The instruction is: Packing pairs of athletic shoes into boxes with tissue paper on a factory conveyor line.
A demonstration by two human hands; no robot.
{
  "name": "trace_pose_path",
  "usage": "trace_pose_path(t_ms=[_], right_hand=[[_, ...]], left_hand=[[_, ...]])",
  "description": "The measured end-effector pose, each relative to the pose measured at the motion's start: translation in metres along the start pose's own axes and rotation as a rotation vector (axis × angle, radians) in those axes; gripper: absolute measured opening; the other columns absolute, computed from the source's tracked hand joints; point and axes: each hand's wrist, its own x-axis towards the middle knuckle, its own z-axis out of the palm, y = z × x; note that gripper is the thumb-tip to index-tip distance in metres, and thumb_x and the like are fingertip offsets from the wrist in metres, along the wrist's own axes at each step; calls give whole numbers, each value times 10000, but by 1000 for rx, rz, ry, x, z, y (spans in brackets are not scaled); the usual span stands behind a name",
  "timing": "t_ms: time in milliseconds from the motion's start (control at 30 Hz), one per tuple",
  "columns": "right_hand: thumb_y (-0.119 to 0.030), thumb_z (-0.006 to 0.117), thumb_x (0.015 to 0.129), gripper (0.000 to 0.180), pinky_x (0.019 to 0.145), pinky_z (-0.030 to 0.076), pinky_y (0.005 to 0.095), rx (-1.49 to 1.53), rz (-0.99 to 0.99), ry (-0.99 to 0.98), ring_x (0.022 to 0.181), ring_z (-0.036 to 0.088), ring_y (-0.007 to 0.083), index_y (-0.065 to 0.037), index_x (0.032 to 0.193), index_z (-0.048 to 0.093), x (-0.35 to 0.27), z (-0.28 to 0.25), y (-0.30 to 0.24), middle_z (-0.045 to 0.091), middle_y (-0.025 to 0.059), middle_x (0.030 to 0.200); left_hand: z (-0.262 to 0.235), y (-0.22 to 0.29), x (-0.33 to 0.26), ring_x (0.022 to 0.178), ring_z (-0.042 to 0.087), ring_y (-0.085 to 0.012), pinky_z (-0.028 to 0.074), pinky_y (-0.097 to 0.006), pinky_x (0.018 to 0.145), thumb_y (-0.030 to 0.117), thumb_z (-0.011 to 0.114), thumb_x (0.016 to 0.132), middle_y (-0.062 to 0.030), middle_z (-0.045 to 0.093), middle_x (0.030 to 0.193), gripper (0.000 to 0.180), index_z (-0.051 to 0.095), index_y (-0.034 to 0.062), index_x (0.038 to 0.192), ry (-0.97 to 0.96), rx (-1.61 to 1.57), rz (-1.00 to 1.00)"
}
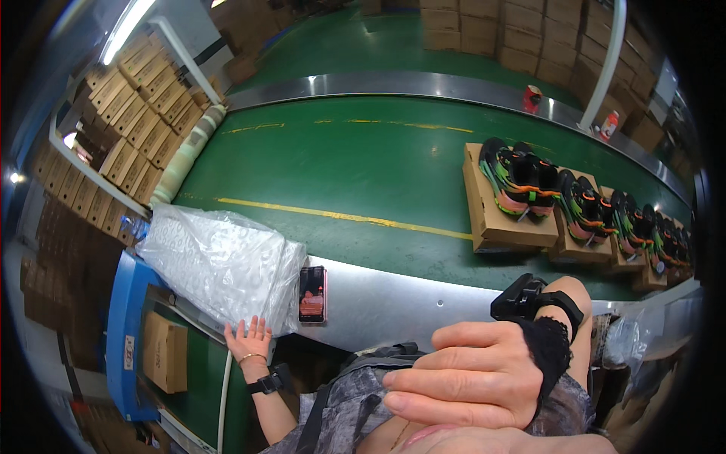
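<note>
My left hand (pixel 250 342) is open, its fingers spread at the near edge of a stack of clear plastic sheets or bags (pixel 219 261) with pale print. Whether the fingertips press on the stack cannot be told. Close to the camera, my right hand (pixel 469 372) is raised in front of my body, its fingers stretched out side by side. Nothing shows in it, though its palm is hidden. Each wrist wears a black strapped device. Beside the stack, a phone (pixel 312 293) with its screen lit lies on the metal edge (pixel 393 295) of the line.
A green conveyor belt (pixel 325 163) runs across in front. On its right, black sneakers (pixel 522 181) with green and orange trim sit in pairs on brown shoeboxes (pixel 484 219). Stacked shoeboxes (pixel 136 113) stand at left. A blue-framed machine (pixel 125 333) holds another box (pixel 165 352).
</note>
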Motion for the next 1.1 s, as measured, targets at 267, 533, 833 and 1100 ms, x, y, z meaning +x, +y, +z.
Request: trace_pose_path(t_ms=[267, 533, 833, 1100], right_hand=[[-87, 529, 763, 164, 472, 464, 266, 342, 95, -281, 511, 571, 167, 28, 870, 574, -56, -41, 43, 581, 52, 632], [-394, 597, 698, 539, 881, 267, 468, -1050, 1362, -407, 1056, 459, 254, -170, 1169, 464, -215, -73, 190, 515, 123, 1083], [-515, 641, 582, 553, 637, 464, 314, -685, 1281, -222, 698, 592, 264, -17, 823, 631, -217, -92, 240, 612, 151, 759], [-427, 698, 569, 399, 535, 446, 308, -412, 886, -255, 592, 563, 249, -58, 709, 636, -165, -53, 136, 558, 111, 665]], left_hand=[[2, -20, 9, 978, 447, -285, 384, -431, 787, 496, 518, 744, -143, 432, 1101, 664, 330, 53, 1201, -40, 178, -92], [9, -40, 12, 923, 475, -264, 415, -400, 732, 466, 516, 766, -111, 466, 1052, 580, 377, 64, 1160, -37, 328, -131], [4, -65, 9, 901, 497, -260, 429, -397, 716, 451, 512, 764, -105, 489, 1039, 544, 398, 77, 1143, -101, 494, -182], [88, -81, 0, 801, 562, -222, 449, -302, 671, 270, 533, 818, -133, 550, 955, 388, 468, 15, 1103, -405, 692, -25]])
